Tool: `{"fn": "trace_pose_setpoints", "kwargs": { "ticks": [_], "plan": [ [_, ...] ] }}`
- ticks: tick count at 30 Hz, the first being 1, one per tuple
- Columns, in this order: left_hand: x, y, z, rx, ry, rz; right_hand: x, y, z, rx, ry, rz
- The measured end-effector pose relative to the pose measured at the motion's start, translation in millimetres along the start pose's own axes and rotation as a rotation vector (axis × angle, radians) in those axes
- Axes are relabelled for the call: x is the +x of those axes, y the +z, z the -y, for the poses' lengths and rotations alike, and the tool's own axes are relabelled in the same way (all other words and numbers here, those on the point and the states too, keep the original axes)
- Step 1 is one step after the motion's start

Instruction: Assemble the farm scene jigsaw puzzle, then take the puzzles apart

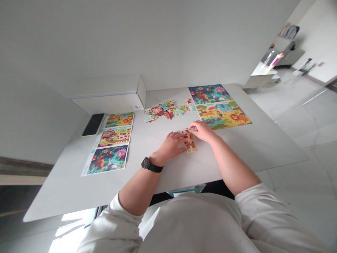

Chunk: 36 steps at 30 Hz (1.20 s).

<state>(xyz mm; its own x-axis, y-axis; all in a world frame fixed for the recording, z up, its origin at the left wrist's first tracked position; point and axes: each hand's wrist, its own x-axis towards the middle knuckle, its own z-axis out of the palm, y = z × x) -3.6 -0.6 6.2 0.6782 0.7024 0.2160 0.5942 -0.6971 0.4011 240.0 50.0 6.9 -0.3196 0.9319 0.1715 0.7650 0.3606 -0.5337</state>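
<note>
Strip of joined jigsaw pieces [190, 143] being worked between hands: left hand [171, 145] laid against its side, right hand [201, 130] at its far end, fingertips touching it; hands almost together, firm grip not told. One pile of loose pieces [163, 111] beyond left hand; one large puzzle picture [219, 106] beyond right hand; three picture cards [113, 143] left of left hand.

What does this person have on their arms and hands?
The left hand and right hand are bare, without gloves. Both arms come from loose off-white sleeves that end near the elbows. A black watch with a strap sits on the left wrist.
</note>
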Motion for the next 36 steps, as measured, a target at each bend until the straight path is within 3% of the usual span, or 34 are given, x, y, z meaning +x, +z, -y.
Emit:
{"fn": "trace_pose_setpoints", "kwargs": {
  "ticks": [5,14,30,36],
  "plan": [
    [-0.6,3.8,1.1,-0.013,-0.026,0.007,-2.5,-5.0,2.9,-0.043,0.018,0.093],
    [2.0,6.9,2.5,-0.044,-0.011,-0.010,-5.6,-9.3,8.9,-0.059,0.019,0.109],
    [1.7,7.5,1.2,-0.136,-0.062,-0.001,-9.7,-7.8,-2.4,-0.034,0.010,0.095],
    [4.1,8.2,4.0,-0.211,-0.067,-0.064,-6.7,-8.8,-5.7,0.004,-0.028,-0.023]
  ]
}}
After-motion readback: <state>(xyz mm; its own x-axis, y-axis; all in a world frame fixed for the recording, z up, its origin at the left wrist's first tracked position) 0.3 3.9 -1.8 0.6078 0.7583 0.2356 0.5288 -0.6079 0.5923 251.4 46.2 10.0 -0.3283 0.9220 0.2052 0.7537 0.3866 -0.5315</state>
